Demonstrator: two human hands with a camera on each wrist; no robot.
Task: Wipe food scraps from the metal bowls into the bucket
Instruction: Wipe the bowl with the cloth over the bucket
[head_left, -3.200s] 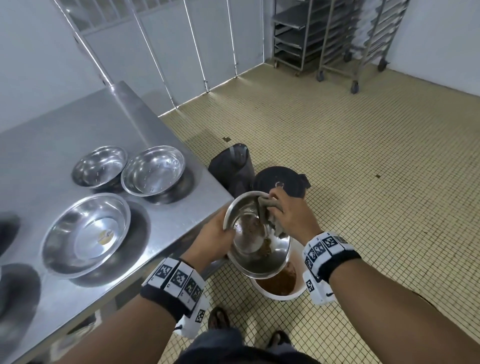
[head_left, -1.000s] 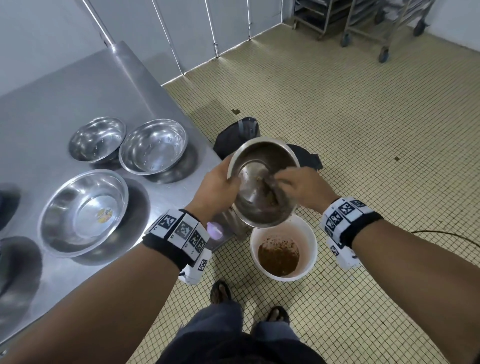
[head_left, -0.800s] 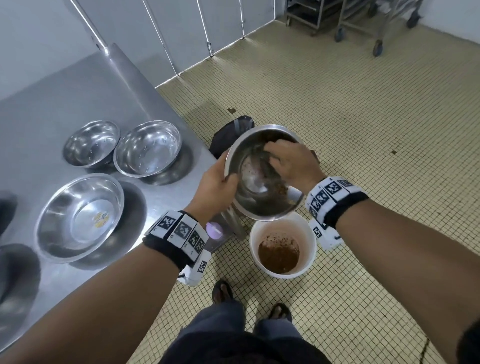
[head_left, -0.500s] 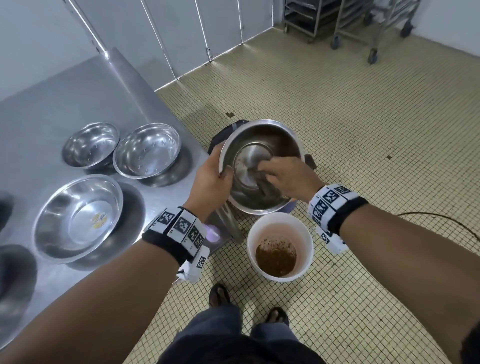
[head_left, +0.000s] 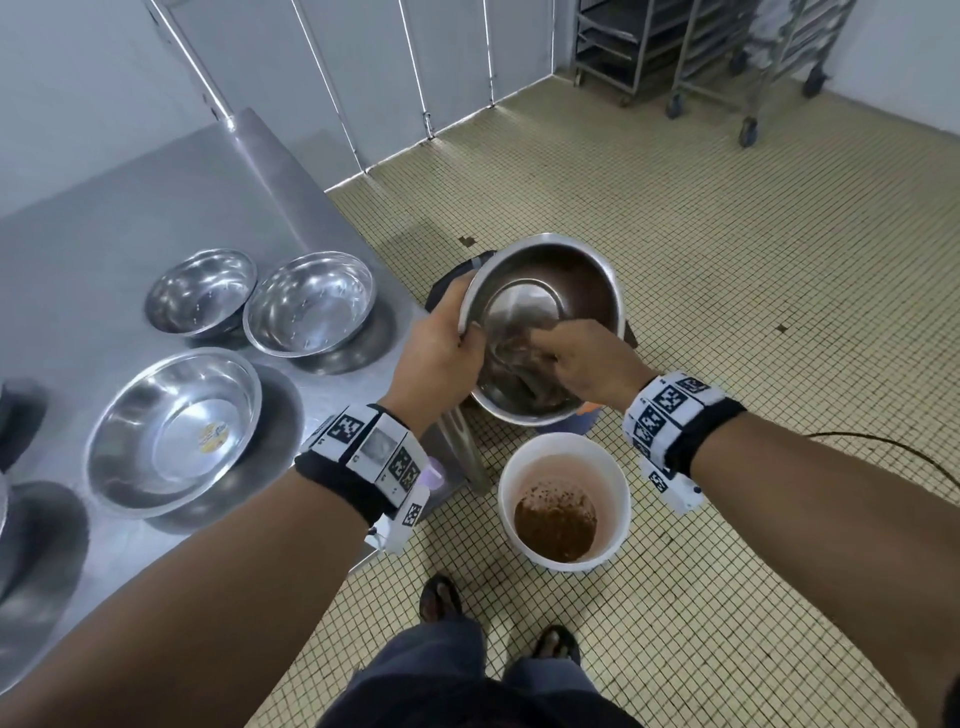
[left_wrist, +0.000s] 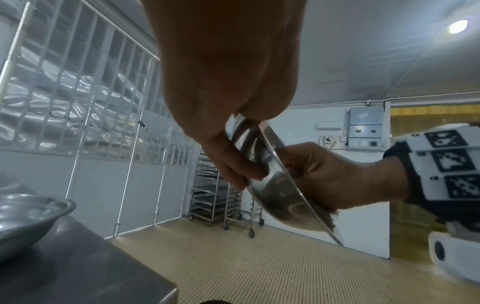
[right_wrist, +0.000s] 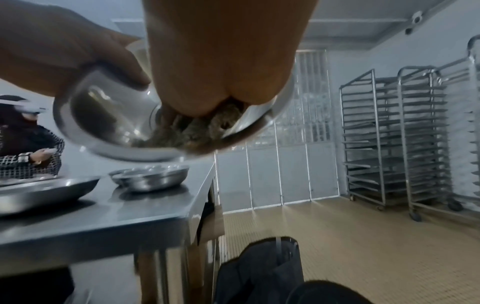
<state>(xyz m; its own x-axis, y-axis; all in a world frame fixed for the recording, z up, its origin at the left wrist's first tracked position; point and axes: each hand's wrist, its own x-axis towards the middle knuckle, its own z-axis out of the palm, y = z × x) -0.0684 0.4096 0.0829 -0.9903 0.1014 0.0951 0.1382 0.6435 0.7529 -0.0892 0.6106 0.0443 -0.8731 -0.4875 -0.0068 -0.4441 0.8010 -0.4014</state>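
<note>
Both hands are being kept on one bowl (head_left: 540, 291), which is being held tilted in the air off the table corner, above and just beyond the bucket (head_left: 564, 501). The bowl's left rim is being gripped by the left hand (head_left: 439, 358), thumb hooked inside and fingers curled round the outside wall (this is seen best in the left wrist view, where the fingers (left_wrist: 231, 162) are wrapped under the steel). A rag (head_left: 524, 371) is being pressed against the lower inside wall by the right hand (head_left: 587, 361), with the fingers bunched round the cloth; in the right wrist view the rag (right_wrist: 197, 127) is seen wadded under the fingertips, brownish and soiled. The bowl's upper inside is being shown smeared brown, while the flat base is looking shiny.

The bucket is standing on the tiled floor (head_left: 727, 260) beside the table leg, white, with brown scraps pooled at its bottom. Whether anything is falling from the bowl cannot be told.

Three more bowls are being left on the steel table (head_left: 130, 218): a large one (head_left: 174, 431) near the front edge with a sticker on its base, and two smaller ones (head_left: 200, 291) (head_left: 310, 303) side by side behind it, nearly touching. A dark bag (head_left: 447, 283) is partly hidden behind the held bowl. Wheeled racks (head_left: 691, 47) are standing against the far wall. Another person (right_wrist: 28, 148) is glimpsed beyond the table in the right wrist view.
</note>
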